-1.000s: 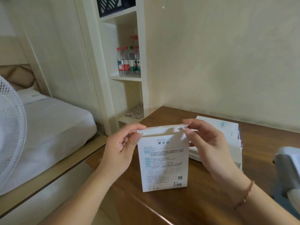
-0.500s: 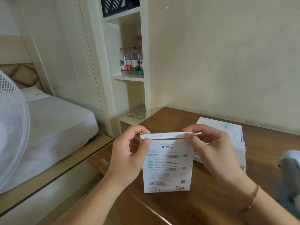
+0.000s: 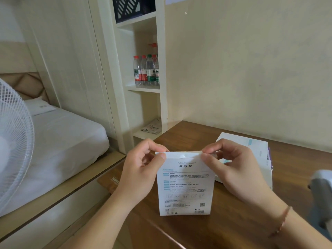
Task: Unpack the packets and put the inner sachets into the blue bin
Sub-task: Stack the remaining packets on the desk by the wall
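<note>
A white packet [image 3: 185,187] with blue and black print stands upright on the wooden desk [image 3: 224,227]. My left hand [image 3: 140,169] pinches its top left corner between thumb and fingers. My right hand [image 3: 231,169] pinches the top right corner, thumb on the printed face. The top flap lies folded down flat. A stack of more white packets [image 3: 251,150] lies flat behind my right hand, partly hidden by it. No inner sachet shows. No blue bin stands on the desk; a dark blue slatted crate [image 3: 133,6] sits on the top shelf.
A white shelf unit [image 3: 143,90] at the desk's left end holds several water bottles [image 3: 145,71] and a folded paper. A white fan [image 3: 12,144] and a bed [image 3: 59,133] are at the left. A grey-white object [image 3: 321,184] sits at the right edge.
The packet's raised top flap has been pressed down flat against the packet. Both hands stayed on the top corners, and the view has tilted slightly.
</note>
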### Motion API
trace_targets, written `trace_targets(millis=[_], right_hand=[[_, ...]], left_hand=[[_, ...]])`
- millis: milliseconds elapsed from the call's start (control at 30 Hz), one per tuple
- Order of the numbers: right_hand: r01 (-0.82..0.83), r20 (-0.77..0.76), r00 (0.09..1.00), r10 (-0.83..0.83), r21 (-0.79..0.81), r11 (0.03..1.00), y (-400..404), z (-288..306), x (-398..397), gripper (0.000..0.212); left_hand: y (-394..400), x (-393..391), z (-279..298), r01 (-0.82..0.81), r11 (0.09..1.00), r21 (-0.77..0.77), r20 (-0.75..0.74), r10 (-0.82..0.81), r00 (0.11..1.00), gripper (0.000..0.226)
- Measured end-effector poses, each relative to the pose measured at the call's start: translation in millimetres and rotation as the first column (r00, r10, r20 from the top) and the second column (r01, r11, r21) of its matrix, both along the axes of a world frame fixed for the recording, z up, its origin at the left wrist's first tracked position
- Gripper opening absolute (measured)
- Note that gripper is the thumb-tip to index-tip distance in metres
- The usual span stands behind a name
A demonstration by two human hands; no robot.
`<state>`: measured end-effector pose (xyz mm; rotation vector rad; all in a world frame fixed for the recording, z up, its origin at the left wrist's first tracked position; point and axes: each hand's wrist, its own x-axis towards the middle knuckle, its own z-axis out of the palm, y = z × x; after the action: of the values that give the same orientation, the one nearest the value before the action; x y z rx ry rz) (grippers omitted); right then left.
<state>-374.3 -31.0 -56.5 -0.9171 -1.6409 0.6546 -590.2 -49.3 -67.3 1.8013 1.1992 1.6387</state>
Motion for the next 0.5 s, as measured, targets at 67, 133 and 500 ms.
trace_targets(millis=[67, 133, 500], right_hand=[[-0.004, 0.028, 1.0, 0.003, 0.026, 1.0, 0.5, -1.0, 0.8, 0.011], [-0.009, 0.058, 0.998, 0.006, 0.054, 0.999, -0.5, -1.0, 2.1, 0.01], [0.139, 0.326, 0.915, -0.24, 0.304, 0.942, -5.6, 7.0, -6.1, 0.03]], left_hand=[[-0.3, -6.4, 7.3, -0.014, 0.999, -0.042, -0.111, 0.009, 0.994, 0.011], [0.4, -14.9, 15.6, 0.007, 0.996, -0.091, -0.221, -0.027, 0.975, 0.007], [-8.2, -18.6, -0.6, 0.02, 0.999, 0.051, -0.298, -0.004, 0.955, 0.011]])
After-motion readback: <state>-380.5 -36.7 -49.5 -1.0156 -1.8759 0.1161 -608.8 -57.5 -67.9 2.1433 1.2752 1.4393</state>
